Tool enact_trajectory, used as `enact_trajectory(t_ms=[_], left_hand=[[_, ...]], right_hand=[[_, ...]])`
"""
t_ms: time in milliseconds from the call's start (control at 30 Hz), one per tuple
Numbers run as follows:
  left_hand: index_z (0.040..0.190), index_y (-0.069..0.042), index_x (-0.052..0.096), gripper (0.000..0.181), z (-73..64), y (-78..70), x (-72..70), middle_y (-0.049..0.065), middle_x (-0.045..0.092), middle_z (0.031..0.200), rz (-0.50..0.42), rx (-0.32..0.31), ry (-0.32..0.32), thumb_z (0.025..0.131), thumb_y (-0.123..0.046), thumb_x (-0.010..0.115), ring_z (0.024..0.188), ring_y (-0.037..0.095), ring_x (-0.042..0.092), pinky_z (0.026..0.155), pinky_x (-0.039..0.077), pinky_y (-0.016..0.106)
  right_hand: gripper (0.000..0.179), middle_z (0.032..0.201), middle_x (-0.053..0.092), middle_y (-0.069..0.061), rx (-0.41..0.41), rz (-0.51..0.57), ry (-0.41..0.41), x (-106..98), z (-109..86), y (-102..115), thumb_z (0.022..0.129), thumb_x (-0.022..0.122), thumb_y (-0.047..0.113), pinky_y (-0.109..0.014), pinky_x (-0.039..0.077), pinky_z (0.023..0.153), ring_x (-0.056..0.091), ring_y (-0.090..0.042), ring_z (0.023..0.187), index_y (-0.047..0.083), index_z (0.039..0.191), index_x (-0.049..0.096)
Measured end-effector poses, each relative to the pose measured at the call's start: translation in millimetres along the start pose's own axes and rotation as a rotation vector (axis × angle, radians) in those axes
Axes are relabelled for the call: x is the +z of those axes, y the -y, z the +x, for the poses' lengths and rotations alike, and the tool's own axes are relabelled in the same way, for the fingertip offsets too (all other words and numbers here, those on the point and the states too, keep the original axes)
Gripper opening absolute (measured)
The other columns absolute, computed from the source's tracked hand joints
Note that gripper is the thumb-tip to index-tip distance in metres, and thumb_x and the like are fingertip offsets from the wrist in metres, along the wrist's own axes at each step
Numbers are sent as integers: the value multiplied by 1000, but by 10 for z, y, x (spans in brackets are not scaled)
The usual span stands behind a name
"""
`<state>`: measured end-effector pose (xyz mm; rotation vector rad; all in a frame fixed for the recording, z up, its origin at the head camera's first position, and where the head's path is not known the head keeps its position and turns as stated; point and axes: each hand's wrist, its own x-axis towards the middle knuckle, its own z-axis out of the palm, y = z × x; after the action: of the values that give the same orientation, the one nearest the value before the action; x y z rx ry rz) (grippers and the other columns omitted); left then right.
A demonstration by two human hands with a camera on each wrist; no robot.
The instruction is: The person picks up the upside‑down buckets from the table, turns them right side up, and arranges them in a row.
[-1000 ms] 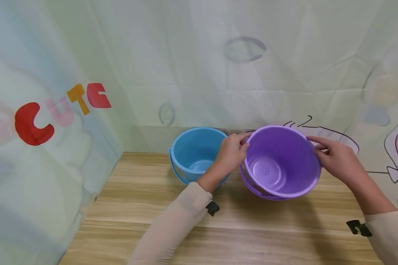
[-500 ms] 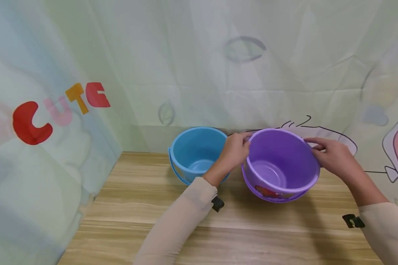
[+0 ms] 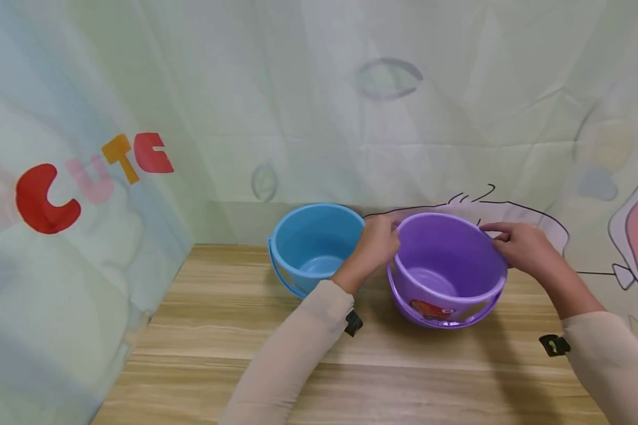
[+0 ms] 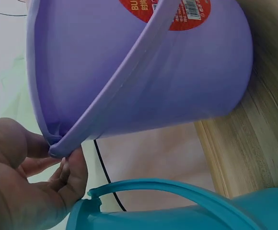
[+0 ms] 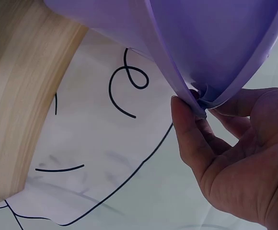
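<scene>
Both hands hold a purple bucket (image 3: 441, 248) by opposite sides of its rim. In the left wrist view, my left hand (image 4: 28, 177) pinches the rim of the purple bucket (image 4: 191, 86) where the handle (image 4: 124, 67) joins it. My right hand (image 5: 239, 153) pinches the opposite handle joint of the purple bucket (image 5: 225, 43) in the right wrist view. Its handle hangs down across the front, near a red sticker (image 3: 429, 309). The bucket's mouth faces up and its inside looks bare. Whether its base touches the table cannot be told.
A light blue bucket (image 3: 308, 236) stands upright just left of the purple one, partly behind the left hand and wrist. Both are on a wood-grain table (image 3: 218, 330). A printed curtain (image 3: 308, 106) hangs close behind and along the left side.
The purple bucket has tilted back from the viewer and its rim has come lower, so its front wall and red sticker now show. The right hand has shifted slightly left and down with it.
</scene>
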<state>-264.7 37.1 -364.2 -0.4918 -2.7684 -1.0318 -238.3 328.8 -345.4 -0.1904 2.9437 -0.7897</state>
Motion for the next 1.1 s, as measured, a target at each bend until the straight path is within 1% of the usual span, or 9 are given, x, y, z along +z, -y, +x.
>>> enact_trajectory(t_ms=[67,233,400,533,667,867,933,1000,1100], left_hand=[[123,-9,75,29,11,3,13,7,78,110,21,2,-7,100,-6,57,105,21,72,89,58,33],[103,-8,77,20,29,9,54,5,76,94,92,4,-7,100,-6,57,95,21,70,78,56,36],[93,-6,75,19,26,14,77,6,75,89,152,3,1,101,-8,57,93,22,72,75,57,37],[89,-6,73,21,24,19,90,9,75,90,168,4,0,101,-5,56,93,24,73,74,58,37],[93,-6,74,19,17,26,104,11,75,96,207,-5,5,98,-4,56,96,26,73,76,60,38],[107,-4,74,20,-18,24,111,13,72,105,226,-19,23,99,-7,56,102,28,70,82,60,40],[114,-4,72,22,-48,16,112,14,70,113,221,-21,28,100,-10,57,107,28,68,87,60,40],[122,-2,69,26,-85,4,110,15,67,121,205,-19,29,100,-14,59,113,29,66,93,59,41],[133,0,63,36,-147,-9,104,17,62,131,161,-6,17,101,-18,61,122,30,63,101,56,41]], right_hand=[[48,115,73,-29,9,19,14,19,15,-8,101,47,15,-32,55,61,73,-17,73,-2,146,53],[49,115,71,-32,20,59,23,61,38,-32,101,47,13,-34,60,62,74,-20,73,-5,146,51],[49,116,71,-32,19,57,20,100,68,-40,100,47,13,-33,59,62,74,-18,71,-4,145,52],[49,115,72,-30,18,36,8,116,78,-43,99,48,13,-31,55,61,73,-16,71,-3,144,53],[50,117,71,-31,31,27,9,127,79,-32,99,47,14,-31,55,60,73,-16,72,-3,145,52],[51,117,70,-31,37,14,3,150,65,-35,101,47,17,-32,55,63,72,-19,77,-4,148,49],[52,120,69,-31,27,-4,-11,163,43,-50,104,47,21,-38,58,68,73,-26,84,-3,149,48],[54,126,66,-33,14,-28,-28,181,7,-72,107,46,27,-49,59,77,72,-39,96,-3,151,45],[59,137,57,-36,-4,-36,-54,218,-62,-107,109,44,36,-65,53,91,63,-53,118,-4,154,40]])
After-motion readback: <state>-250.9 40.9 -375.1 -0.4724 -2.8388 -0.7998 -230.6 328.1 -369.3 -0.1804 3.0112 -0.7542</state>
